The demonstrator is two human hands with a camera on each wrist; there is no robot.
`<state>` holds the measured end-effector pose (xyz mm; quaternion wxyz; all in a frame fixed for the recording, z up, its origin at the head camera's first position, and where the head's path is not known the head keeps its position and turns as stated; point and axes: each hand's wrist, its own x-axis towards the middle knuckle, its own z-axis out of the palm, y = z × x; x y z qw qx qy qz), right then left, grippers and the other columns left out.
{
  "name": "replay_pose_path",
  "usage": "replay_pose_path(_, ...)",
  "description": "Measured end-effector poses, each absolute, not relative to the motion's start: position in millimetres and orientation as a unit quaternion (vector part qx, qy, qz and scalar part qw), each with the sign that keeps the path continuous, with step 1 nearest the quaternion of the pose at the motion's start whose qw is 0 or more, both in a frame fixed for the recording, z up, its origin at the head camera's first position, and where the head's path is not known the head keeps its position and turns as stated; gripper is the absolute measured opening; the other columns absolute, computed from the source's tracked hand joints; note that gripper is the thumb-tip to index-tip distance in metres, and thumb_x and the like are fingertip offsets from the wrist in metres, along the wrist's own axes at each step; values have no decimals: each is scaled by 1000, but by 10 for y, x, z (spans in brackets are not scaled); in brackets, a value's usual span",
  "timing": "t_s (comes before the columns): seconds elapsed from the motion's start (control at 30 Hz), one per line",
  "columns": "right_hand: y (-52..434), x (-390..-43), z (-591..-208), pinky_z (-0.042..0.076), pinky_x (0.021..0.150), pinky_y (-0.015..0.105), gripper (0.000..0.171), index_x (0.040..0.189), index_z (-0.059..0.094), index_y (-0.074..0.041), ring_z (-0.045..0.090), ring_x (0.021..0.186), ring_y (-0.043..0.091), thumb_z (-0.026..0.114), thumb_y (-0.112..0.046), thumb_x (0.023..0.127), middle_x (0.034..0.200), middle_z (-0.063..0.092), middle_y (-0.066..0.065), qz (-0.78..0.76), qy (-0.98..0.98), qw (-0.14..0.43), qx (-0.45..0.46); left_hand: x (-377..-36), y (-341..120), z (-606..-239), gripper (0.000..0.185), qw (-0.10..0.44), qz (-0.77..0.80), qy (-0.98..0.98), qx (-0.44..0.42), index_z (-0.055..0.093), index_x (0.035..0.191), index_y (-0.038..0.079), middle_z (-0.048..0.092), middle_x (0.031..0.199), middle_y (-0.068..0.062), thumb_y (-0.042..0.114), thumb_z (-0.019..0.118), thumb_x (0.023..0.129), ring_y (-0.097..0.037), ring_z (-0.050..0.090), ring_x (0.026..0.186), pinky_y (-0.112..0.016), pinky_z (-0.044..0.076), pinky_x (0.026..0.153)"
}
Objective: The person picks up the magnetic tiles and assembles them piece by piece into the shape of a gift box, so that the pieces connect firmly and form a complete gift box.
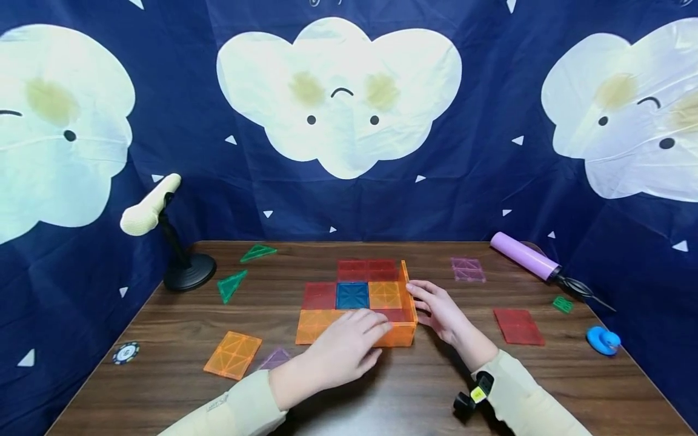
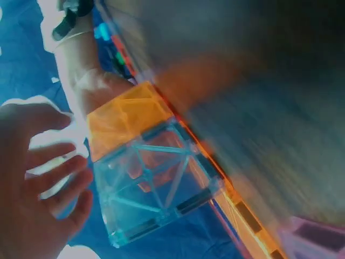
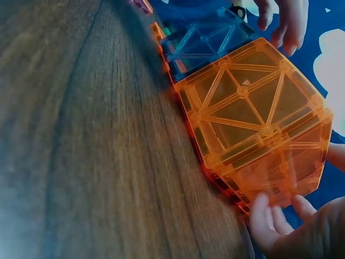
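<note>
Left grip [image 1: 351, 342] spread, empty; right grip [image 1: 438, 310] relaxed, touches upright orange wall [image 1: 405, 301], long axis pointing forward

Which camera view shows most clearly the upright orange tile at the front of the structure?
The right wrist view: the upright orange tile appears large there, with its ribs clear. The head view shows it foreshortened, near the left hand; the left wrist view shows it smaller, beside a blue tile.

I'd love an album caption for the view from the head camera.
Colorful tiles on a wooden table: right fingers at an upright orange tile, left fingers nearby, cloud-printed backdrop behind.
</note>
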<state>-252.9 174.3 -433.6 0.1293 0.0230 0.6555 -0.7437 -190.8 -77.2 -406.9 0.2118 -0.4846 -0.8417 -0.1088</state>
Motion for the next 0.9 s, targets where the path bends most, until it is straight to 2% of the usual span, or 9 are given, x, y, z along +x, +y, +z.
replay_pose_path(0.1, 1761, -2493, -4349, 54, 91, 41, 59, 151, 41, -1, 60, 113, 24, 58, -32, 104, 137, 58, 17, -745, 652, 143, 25, -1924, -921, -3988, 40, 174, -260, -861, -402, 67, 129, 6, 65, 128, -6, 15, 73, 91, -23, 58, 120, -42, 47, 103)
replay_pose_path(0.2, 1780, -2471, -4369, 54, 91, 40, 58, 154, 39, -2, 58, 119, 26, 56, -30, 105, 142, 55, 17, -750, 643, 151, 26, -2004, -1166, -3908, 39, 137, -387, -872, -267, 66, 130, 4, 66, 129, -10, 11, 70, 92, -28, 59, 121, -49, 47, 102)
replay_pose_path(0.33, 1802, -2472, -4367, 54, 92, 39, 60, 156, 36, -2, 57, 122, 27, 55, -28, 106, 146, 51, 20, -748, 643, 160, 16, -2164, -1494, -3901, 39, 44, -506, -856, -99, 61, 134, -2, 64, 130, -21, 9, 61, 97, -35, 61, 118, -53, 46, 102)
replay_pose_path(0.47, 1836, -2473, -4346, 54, 90, 36, 61, 156, 35, 0, 59, 120, 25, 55, -29, 106, 145, 53, 19, -748, 644, 160, 11, -2284, -1683, -3994, 46, -81, -598, -797, -4, 48, 142, -6, 53, 140, -29, 11, 50, 100, -41, 48, 128, -57, 38, 107)
replay_pose_path(0.57, 1858, -2474, -4337, 55, 88, 35, 61, 155, 35, 3, 60, 117, 23, 54, -29, 107, 142, 56, 16, -750, 642, 160, 12, -2337, -1721, -4077, 51, -134, -640, -756, 30, 43, 146, -6, 44, 147, -28, 14, 49, 99, -43, 37, 134, -59, 33, 109)
replay_pose_path(0.7, 1841, -2482, -4344, 55, 89, 36, 61, 154, 37, 4, 61, 117, 22, 55, -29, 106, 141, 58, 15, -752, 639, 161, 14, -2365, -1712, -4152, 53, -145, -679, -718, 48, 43, 147, -7, 40, 151, -26, 14, 50, 98, -43, 35, 134, -58, 33, 110)
replay_pose_path(0.9, 1810, -2493, -4375, 55, 91, 39, 61, 154, 37, 3, 59, 119, 24, 57, -28, 105, 143, 56, 17, -750, 641, 163, 12, -2378, -1714, -4211, 48, -115, -720, -679, 87, 53, 139, -8, 53, 135, -20, 11, 51, 95, -34, 48, 119, -49, 40, 103)
